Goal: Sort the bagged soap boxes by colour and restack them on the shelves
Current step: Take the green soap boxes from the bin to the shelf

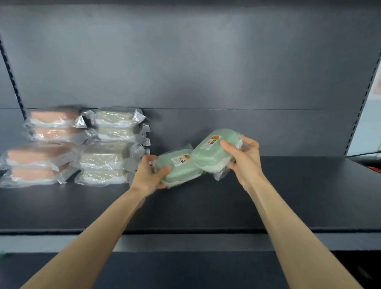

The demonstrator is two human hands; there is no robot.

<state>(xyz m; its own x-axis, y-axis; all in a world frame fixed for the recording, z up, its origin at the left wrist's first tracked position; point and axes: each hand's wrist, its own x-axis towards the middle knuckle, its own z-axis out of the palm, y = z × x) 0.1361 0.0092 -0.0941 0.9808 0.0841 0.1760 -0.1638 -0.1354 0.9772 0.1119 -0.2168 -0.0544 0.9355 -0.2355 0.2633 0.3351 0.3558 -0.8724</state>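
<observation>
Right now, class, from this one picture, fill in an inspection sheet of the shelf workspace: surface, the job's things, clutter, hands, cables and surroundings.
Surface: dark shelf, matt and flat.
Job's things: pink bagged boxes stacked at the far left; pale bagged boxes stacked beside them; left green box and right green box, both bagged, meeting side by side.
Clutter: nothing seen.
Hands: left hand grips the left green box; right hand grips the right green box, which is tilted and higher.
Cables: dark cable at the far right, running out of view.
Surroundings: grey back panel; slotted upright at the left.
</observation>
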